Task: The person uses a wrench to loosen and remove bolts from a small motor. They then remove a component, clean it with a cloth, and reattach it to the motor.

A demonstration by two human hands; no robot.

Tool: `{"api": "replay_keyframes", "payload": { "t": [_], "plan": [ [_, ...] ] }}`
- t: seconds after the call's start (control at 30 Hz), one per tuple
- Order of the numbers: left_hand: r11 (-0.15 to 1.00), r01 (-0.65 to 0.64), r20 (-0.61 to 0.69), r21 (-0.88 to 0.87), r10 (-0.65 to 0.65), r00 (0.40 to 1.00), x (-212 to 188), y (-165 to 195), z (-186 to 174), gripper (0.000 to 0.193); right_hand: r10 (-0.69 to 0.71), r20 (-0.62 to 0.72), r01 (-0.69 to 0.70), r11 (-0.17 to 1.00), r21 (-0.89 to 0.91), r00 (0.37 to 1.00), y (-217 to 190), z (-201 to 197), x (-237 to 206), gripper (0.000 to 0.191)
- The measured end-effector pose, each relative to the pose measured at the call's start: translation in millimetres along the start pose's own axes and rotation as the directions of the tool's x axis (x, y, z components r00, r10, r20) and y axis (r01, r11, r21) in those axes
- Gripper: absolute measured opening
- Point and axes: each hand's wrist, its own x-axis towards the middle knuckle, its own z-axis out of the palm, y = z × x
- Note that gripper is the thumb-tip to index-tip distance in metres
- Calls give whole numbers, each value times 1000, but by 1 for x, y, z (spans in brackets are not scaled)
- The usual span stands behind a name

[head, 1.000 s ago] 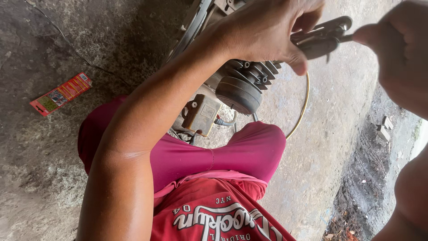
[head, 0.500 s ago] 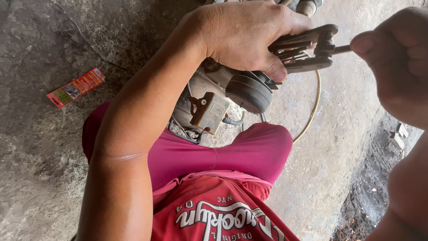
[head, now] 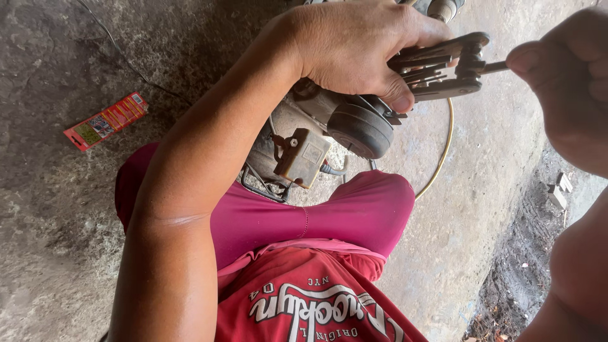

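A grey concrete floor (head: 57, 209) carries everything here, and near its upper middle a small grey and black metal engine with a ribbed cylinder (head: 342, 130) is seen, lying just in front of the person's bent legs in pink trousers (head: 354, 212). A thin yellow hose (head: 443, 149) is curved beside the engine, toward the right edge of the floor.

Above the engine, a dark folding set of metal keys (head: 443, 66) is held. The left hand (head: 361, 47) is closed firmly around the body of the set, its grip fully wrapped. The right hand (head: 567, 76) is closed too, and one thin key (head: 494, 66) sticking out of the set is pinched at its tip between the fingers.

A slip is judged possible: the key is thin and is held only at its end, so it may escape from the fingers, or a finger may be caught between the folded blades. The set may also be dropped onto the engine below.

The set looks dark, worn and slightly oily, with several blades partly fanned out.

A flat red printed packet (head: 104, 120) is lying well apart, toward the left edge of the floor.
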Motion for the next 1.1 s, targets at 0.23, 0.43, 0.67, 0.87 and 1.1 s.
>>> {"api": "replay_keyframes", "payload": {
  "t": [0.23,0.43,0.67,0.87,1.1],
  "plan": [
    [999,-31,3,-37,31,1000,-3,3,-2,51,-252,67,258,960,-110,965,-43,-22,12,15],
    [977,161,-72,142,-152,986,-6,-1,-10,65,-327,27,327,935,-136,945,-85,-30,20,15],
    [875,-106,74,-472,159,985,10,-9,9,68,-546,-49,497,793,-353,836,-128,-52,26,18],
    [986,-59,-107,156,76,991,8,0,15,54,-318,-49,297,921,-251,947,-133,-49,21,32],
    [944,-329,-86,15,329,940,-3,4,-7,99,-445,-1,443,892,-90,895,-123,-52,28,11]
  ]
}}
